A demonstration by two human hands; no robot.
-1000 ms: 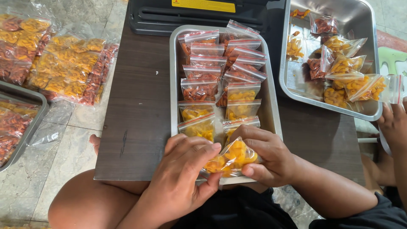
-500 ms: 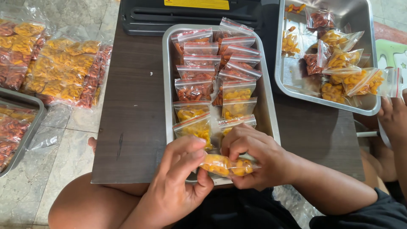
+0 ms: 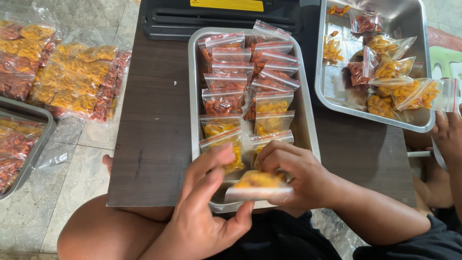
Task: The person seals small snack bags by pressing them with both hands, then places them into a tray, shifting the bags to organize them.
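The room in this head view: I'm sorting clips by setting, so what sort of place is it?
Probably a small home snack-packing setup on the floor. Both hands, left hand and right hand, hold a small snack bag over a metal tray of filled bags on a low dark table, with a tiled floor beneath.

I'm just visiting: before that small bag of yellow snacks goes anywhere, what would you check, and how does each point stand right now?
1. Both hands on the small bag: ok; left hand and right hand pinch it together.
2. Bag's strip pressed shut: cannot tell, fingers cover it.
3. Free space at the near end of the middle tray: ok, a bare patch shows below the rows.
4. Rows of packets standing in order: ok.
5. Nobody else's hand in the way: ok; another person's hand is off by the right tray.
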